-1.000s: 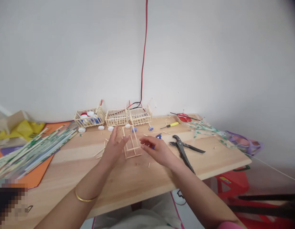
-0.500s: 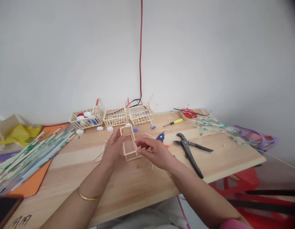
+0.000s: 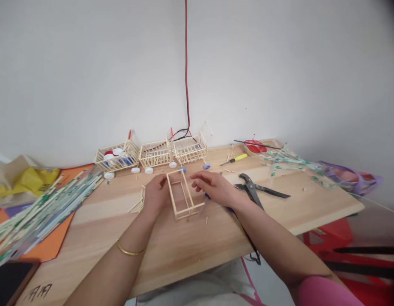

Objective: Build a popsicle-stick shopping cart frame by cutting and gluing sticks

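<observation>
A small box-shaped frame of thin wooden sticks (image 3: 183, 211) stands on the table between my hands, one stick jutting out to its right. My left hand (image 3: 155, 196) is at its left side, fingers curled against the far left part, the fingertips partly hidden. My right hand (image 3: 216, 188) hovers just right of the frame, with nothing in it and its thumb and fingers apart. Under that hand shows a bit of a blue tool, mostly covered. Short cut sticks (image 3: 139, 203) lie left of my left hand.
Three stick carts (image 3: 155, 155) on bottle-cap wheels line the wall, the left one holding caps. To the right are pliers (image 3: 254, 193), a yellow-handled screwdriver (image 3: 237, 158), a red dish (image 3: 256, 146) and green-white wrappers (image 3: 288, 158). Wrapped sticks (image 3: 50, 204) cover an orange sheet at left.
My right hand has drawn away from the frame's right side, and its fingers are free. My left hand has come in closer to the frame. The whole view has shifted slightly.
</observation>
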